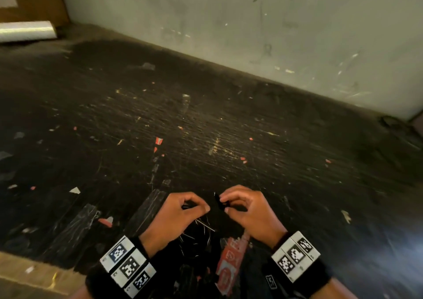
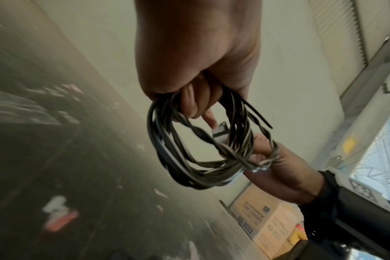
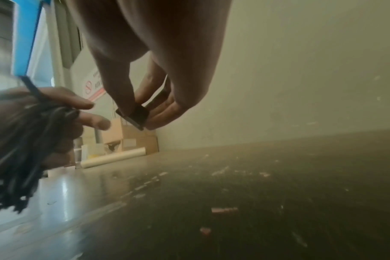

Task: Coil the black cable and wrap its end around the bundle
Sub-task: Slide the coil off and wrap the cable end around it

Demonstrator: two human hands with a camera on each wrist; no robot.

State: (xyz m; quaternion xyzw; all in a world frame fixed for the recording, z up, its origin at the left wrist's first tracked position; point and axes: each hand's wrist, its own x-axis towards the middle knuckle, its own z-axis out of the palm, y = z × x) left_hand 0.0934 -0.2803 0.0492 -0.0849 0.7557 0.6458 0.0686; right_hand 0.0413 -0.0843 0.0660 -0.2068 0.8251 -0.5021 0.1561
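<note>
left hand [image 2: 196, 58]: fingers curling through the coil, gripping the top of the loops
black cable [image 2: 189, 149]: bundled in several loops, hanging below the left hand, above the counter [image 1: 206, 120], not touching it as far as the wrist views show
right hand [image 3: 158, 70]: thumb and fingertips pinching a small flat black connector [image 3: 134, 116], apparently the cable's end; the run from it back to the coil isn't traceable
wrap state: left wrist view is showing a few twisted turns already crossing one side of the coil; judging the wrap as started, not finished
key relation: coil is hanging to the left of the right hand, just beside it; loop plane is hanging roughly vertical, long axis pointing down from the left fist. Right hand is holding the free end, so it's the one to circle; left hand is acting as anchor
next move, my read: free end needs passing around the bundle's waist
risk: loops slipping if the left grip is loosening
far: scuffed dark counter with paper scraps, pale wall [image 1: 274, 23] behind, cardboard box [image 3: 131, 139] and a white roll [image 1: 27, 31] at the far left
</note>
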